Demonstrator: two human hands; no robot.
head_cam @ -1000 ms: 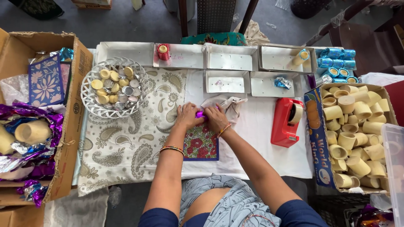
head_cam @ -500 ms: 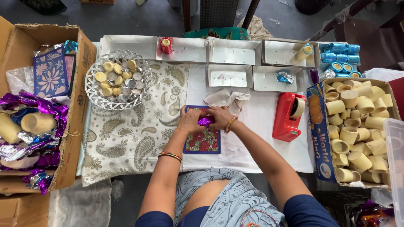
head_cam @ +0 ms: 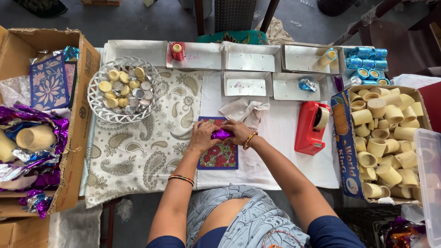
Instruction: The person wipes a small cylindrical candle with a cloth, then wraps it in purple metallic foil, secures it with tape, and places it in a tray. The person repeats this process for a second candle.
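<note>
Both hands have stayed together over the floral mat (head_cam: pixel 219 156), little changed since before. Left hand (head_cam: pixel 200 136) and right hand (head_cam: pixel 238 132) close their fingers around a purple foil-wrapped piece (head_cam: pixel 222 134) above the mat. White cloth covers the surface (head_cam: pixel 275 156), with a red tape dispenser (head_cam: pixel 312 127), white trays (head_cam: pixel 250 57), wire basket (head_cam: pixel 98 108); dark floor beyond.

Glossy purple foil wrap (head_cam: pixel 221 134), matt cloth mat (head_cam: pixel 219 156), shiny red plastic tape dispenser (head_cam: pixel 308 128).
</note>
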